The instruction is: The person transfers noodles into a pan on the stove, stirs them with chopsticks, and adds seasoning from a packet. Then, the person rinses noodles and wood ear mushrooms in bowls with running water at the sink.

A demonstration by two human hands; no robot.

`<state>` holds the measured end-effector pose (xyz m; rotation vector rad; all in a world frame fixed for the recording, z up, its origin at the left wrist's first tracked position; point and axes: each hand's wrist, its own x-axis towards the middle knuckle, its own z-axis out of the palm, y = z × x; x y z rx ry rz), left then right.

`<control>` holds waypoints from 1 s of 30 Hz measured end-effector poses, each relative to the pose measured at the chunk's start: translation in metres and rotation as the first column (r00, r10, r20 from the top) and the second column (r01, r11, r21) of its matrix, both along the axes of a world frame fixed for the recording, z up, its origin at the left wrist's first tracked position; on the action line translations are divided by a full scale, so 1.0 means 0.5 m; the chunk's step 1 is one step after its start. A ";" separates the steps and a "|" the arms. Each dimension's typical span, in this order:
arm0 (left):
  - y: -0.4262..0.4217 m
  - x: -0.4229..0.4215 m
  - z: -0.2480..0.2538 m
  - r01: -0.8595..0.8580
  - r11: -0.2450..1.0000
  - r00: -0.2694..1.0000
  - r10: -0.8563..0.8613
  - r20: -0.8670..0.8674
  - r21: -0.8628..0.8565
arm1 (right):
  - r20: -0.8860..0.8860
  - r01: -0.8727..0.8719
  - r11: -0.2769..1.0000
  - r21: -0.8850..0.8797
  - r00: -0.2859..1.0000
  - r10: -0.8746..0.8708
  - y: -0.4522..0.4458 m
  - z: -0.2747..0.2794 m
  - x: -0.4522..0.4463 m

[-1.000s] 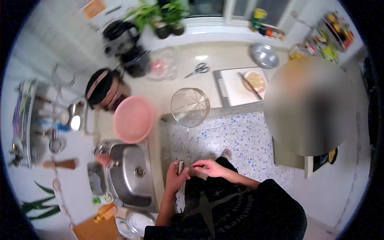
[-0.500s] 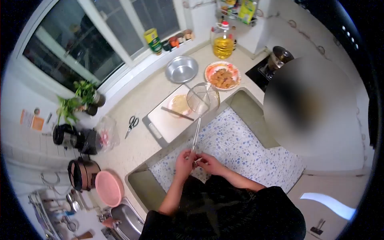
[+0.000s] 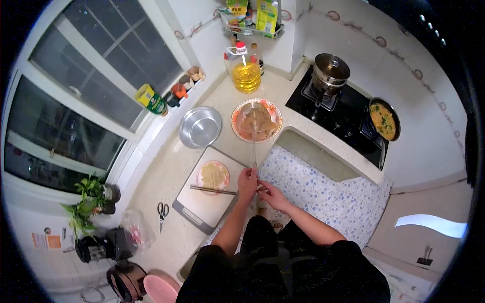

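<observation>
My left hand [image 3: 247, 184] is closed around the long handle of a wire mesh strainer [image 3: 254, 117]. The strainer's round basket hangs over a patterned plate [image 3: 235, 132] of brown food pieces, which show blurred through the mesh. Close beside it, my right hand [image 3: 273, 196] has its fingers pinched at the lower end of the handle; the exact contact is small and partly hidden. Left of my hands, chopsticks [image 3: 212, 190] lie across a small plate of pale, mushy food [image 3: 213, 175] on a cutting board [image 3: 194, 209].
A metal bowl [image 3: 200, 127] and an oil bottle [image 3: 246, 76] stand behind the board. Scissors [image 3: 162, 214] lie on the counter at left. The black stove [image 3: 348, 118] at right bears a lidded pot [image 3: 329, 76] and a pan of food [image 3: 383, 119].
My view has turned right, bringing the stove into sight where a grey blur was. The strainer has gone from above the counter edge near the board to over the plate of brown pieces.
</observation>
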<state>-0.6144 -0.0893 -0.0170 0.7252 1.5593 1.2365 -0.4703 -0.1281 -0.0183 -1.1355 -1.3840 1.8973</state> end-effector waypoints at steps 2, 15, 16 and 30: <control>0.044 -0.015 -0.008 0.032 0.998 0.997 -0.035 -0.063 -0.045 | 0.015 0.021 1.000 0.000 1.000 -0.021 0.040 -0.004 -0.018; 0.135 -0.081 -0.093 0.193 0.980 0.965 -0.199 -0.173 -0.053 | -0.001 0.062 0.998 -0.034 0.998 -0.062 0.107 -0.096 -0.086; 0.135 -0.083 -0.094 0.203 0.978 0.963 -0.210 -0.172 -0.058 | -0.017 0.068 0.997 -0.039 0.998 -0.068 0.109 -0.094 -0.088; 0.101 -0.096 -0.111 0.162 0.985 0.963 -0.170 -0.208 -0.058 | 0.101 0.186 0.974 0.126 0.975 -0.199 0.043 -0.114 -0.005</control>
